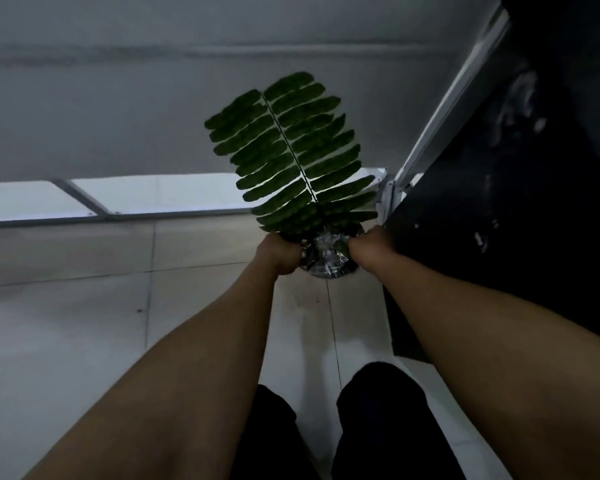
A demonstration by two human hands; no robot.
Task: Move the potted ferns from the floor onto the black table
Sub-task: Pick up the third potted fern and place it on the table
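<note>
- fern (290,157): one green frond with paired leaflets along a dark midrib, rising from the pot and leaning up and to the left in the head view.
- pot (328,256): dark, covered in crinkled shiny wrap; held in the air above the floor (84,323), just left of the near corner of the worktop (534,220).
- left hand (281,252): closed around the left side of the pot, fingers curled under the lowest leaflets; forearm extended forward.
- right hand (366,245): closed around the right side of the pot, touching it opposite the left hand; its outer edge lies just beside the worktop corner.
- worktop: black surface with faint pale smears, running along the right of the view; a white metal frame (454,112) borders its far left edge.
- floor: pale tiles with thin grout lines, directly below the pot.
- wall (153,98): grey, behind the fern, with a bright glazed strip at its base.
- legs (371,427): in dark trousers, at the bottom of the view, between the two forearms.
</note>
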